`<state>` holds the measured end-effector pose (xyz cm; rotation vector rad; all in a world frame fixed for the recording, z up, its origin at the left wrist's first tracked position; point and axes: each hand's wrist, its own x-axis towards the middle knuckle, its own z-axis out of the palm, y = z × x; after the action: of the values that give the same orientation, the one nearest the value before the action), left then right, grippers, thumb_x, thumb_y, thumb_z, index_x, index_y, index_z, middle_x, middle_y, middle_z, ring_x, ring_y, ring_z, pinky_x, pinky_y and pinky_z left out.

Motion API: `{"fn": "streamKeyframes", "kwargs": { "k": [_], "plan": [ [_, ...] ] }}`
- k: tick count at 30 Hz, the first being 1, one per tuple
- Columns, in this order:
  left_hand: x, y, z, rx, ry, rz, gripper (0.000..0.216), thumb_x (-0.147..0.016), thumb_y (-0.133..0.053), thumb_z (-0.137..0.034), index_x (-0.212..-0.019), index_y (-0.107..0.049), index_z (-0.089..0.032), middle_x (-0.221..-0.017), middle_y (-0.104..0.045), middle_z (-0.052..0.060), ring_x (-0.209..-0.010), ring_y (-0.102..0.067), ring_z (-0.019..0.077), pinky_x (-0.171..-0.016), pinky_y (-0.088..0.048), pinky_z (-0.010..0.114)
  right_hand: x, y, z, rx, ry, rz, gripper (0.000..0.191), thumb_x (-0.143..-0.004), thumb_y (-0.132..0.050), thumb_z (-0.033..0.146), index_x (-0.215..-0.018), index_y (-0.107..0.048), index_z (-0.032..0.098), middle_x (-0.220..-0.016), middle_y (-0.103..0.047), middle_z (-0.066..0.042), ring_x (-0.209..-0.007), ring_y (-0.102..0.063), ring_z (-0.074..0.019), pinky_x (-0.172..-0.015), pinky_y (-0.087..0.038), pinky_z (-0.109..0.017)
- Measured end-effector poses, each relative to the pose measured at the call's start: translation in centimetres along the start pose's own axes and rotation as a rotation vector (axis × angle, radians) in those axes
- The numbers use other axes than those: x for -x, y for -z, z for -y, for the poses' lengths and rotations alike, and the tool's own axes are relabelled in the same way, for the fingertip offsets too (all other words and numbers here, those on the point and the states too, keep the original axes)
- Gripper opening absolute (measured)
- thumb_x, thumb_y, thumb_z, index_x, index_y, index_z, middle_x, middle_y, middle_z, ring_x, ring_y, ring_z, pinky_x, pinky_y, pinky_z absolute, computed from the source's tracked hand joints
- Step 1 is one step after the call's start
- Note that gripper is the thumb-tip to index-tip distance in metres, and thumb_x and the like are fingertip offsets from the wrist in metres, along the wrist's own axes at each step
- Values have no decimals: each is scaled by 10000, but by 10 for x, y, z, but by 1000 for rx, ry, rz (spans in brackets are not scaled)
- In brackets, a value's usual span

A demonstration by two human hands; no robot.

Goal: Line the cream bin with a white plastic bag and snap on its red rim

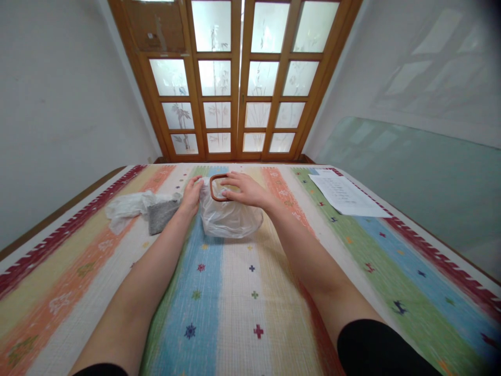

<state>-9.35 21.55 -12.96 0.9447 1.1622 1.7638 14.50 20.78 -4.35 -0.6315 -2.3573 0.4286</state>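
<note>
A clear, crinkled plastic bag (230, 222) sits on the striped tablecloth in front of me. At its upper left, my left hand (191, 194) is closed on the bag's edge, with the fingertips near the top. A brown rounded-rectangular frame (212, 189) stands out over the bag's top; whether its middle is open or see-through I cannot tell. My right hand (246, 189) reaches in from the right, thumb and fingers gripping the frame's right side. What the bag holds does not show clearly.
Left of my left hand, a folded grey cloth (161, 216) lies against another crumpled plastic bag (131, 204). Printed paper sheets (344, 194) rest at the table's right side. The patterned tablecloth (238, 313) covers the table; wooden glazed doors (238, 104) stand beyond.
</note>
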Motion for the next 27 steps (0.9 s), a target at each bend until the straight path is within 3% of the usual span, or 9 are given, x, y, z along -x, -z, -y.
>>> {"fn": "streamKeyframes", "kwargs": {
  "k": [4, 8, 10, 13, 15, 18, 20, 22, 27],
  "plan": [
    [5, 2, 8, -261, 82, -49, 490, -768, -627, -222, -1258, -638, -208, -738, -630, -18, -603, -556, 140, -589, -448, 237, 1, -2, -4, 10, 38, -32, 317, -913, -716, 430, -1176, -781, 267, -1304, -704, -87, -1325, -584, -318, -1171, -395, -526],
    [5, 10, 10, -418, 138, -87, 276, -763, -636, -244, -1020, -697, -160, -717, -606, 6, -621, -548, 159, -606, -448, 270, 2, -6, -15, 114, 86, -110, 337, -941, -677, 440, -1179, -768, 219, -1357, -682, -115, -1357, -561, -309, -1193, -385, -513],
    [5, 9, 2, -432, 49, -120, 227, -810, -623, -282, -999, -692, -175, -868, -670, 43, -794, -621, 192, -722, -502, 299, 2, -8, -22, 116, 109, -140, 361, -952, -658, 462, -1191, -758, 211, -1373, -674, -123, -1353, -564, -300, -1197, -383, -505],
    [10, 1, -19, -445, -272, -74, 337, -915, -589, -396, -1182, -663, -206, -1214, -678, 88, -1153, -621, 246, -997, -501, 380, 2, -12, -32, -6, 94, -214, 415, -983, -586, 549, -1207, -744, 238, -1348, -690, -100, -1313, -592, -271, -1177, -413, -480],
    [19, -8, -35, -468, -507, 92, 521, -941, -604, -477, -1398, -553, -231, -1437, -580, 111, -1361, -528, 276, -1156, -412, 444, 3, -17, -39, -155, 40, -318, 464, -1009, -506, 597, -1212, -736, 249, -1311, -707, -89, -1281, -613, -252, -1165, -429, -459],
    [35, -20, -53, -562, -716, 418, 902, -882, -708, -566, -1615, -259, -291, -1650, -365, 125, -1536, -349, 315, -1272, -268, 511, 7, -33, -47, -430, -92, -549, 541, -1042, -387, 623, -1240, -707, 235, -1297, -704, -93, -1257, -632, -233, -1145, -455, -434],
    [45, -25, -56, -669, -788, 535, 1126, -796, -798, -597, -1654, -126, -310, -1709, -246, 134, -1582, -248, 350, -1295, -210, 549, 11, -46, -48, -570, -189, -699, 587, -1046, -336, 642, -1258, -682, 218, -1312, -689, -104, -1263, -633, -230, -1138, -465, -432],
    [50, -27, -52, -753, -826, 567, 1247, -735, -843, -620, -1663, -71, -312, -1729, -179, 146, -1598, -186, 381, -1300, -181, 586, 16, -60, -47, -621, -250, -778, 619, -1041, -305, 664, -1279, -659, 215, -1332, -678, -108, -1284, -622, -228, -1157, -447, -437],
    [49, -20, -25, -804, -851, 471, 1330, -711, -856, -628, -1669, 1, -286, -1735, -125, 167, -1606, -141, 394, -1301, -172, 606, 29, -83, -43, -580, -276, -787, 646, -1042, -285, 669, -1457, -533, 241, -1470, -604, -102, -1405, -528, -230, -1225, -360, -463]
  ]
}}
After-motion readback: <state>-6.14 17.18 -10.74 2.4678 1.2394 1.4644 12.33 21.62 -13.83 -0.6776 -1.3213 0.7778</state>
